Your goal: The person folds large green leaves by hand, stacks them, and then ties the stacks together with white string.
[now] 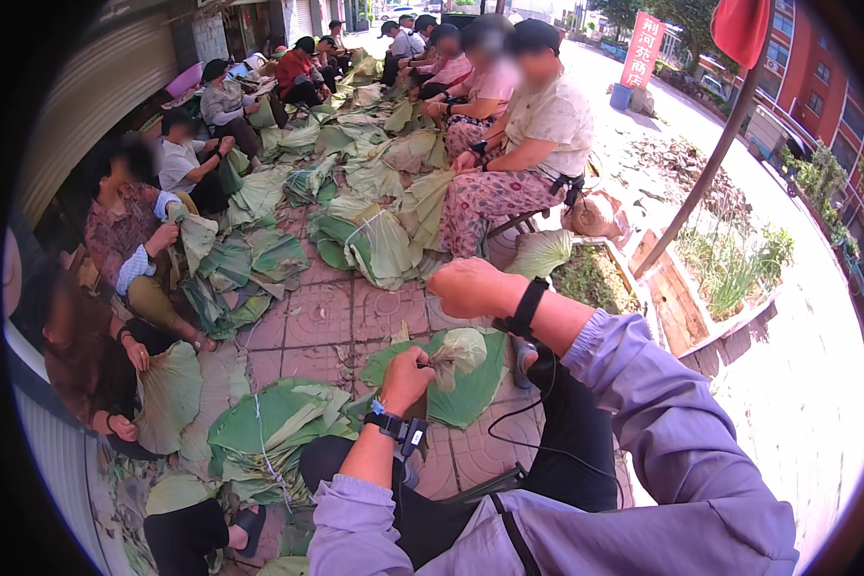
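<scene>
My left hand [403, 380] is low in front of me, its thumb and fingers pinched on the gathered end of a pale, crumpled lotus leaf [462, 354]. Beneath it a green lotus leaf [468, 399] lies spread over the paving between my feet. My right hand [464, 288] is raised farther out, above and apart from the leaf, with its fingers curled in. Whether something thin is inside that fist is hidden. To the left of my left hand lies a stack of folded lotus leaves [281, 425] with a white string [261, 432] across it.
Another tied leaf bundle [374, 237] lies ahead on the tiles, before a long heap of leaves [345, 155]. People sit along both sides, several handling leaves. A seated person [547, 137] is close ahead. Planter boxes [666, 302] and a slanted pole [705, 173] stand right. A black cable [540, 439] hangs by my leg.
</scene>
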{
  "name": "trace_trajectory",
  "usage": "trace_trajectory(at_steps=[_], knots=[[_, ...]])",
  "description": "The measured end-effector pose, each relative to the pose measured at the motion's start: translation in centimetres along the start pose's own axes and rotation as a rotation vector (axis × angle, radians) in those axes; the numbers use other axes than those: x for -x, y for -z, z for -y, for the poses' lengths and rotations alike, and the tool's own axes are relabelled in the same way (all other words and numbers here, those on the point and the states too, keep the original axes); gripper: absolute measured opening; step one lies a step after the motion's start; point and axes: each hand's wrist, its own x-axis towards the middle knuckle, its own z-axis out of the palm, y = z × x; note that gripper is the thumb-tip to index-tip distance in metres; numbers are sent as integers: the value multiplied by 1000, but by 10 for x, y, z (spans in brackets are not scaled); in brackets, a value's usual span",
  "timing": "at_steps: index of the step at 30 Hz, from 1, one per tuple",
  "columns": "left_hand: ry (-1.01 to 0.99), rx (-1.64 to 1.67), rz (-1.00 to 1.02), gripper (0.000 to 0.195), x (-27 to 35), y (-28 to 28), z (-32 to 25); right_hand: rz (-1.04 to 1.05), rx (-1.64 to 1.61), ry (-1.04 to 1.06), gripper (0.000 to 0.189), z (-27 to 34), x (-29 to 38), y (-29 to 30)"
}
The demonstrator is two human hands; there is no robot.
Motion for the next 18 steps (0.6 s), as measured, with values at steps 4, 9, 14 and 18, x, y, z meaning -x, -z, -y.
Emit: trace_trajectory(at_steps=[4,9,14,18], knots=[[0,-11,-3,22,0,3,3,53,42,-31,19,27,-14,22],[41,-43,83,25,-1,0,1,17,157,132,25,110,-36,67],[73,21,85,25,0,2,8,89,151,322,39,251,-36,149],[110,42,93,25,-1,-1,-12,83,457,435,31,324,-15,182]])
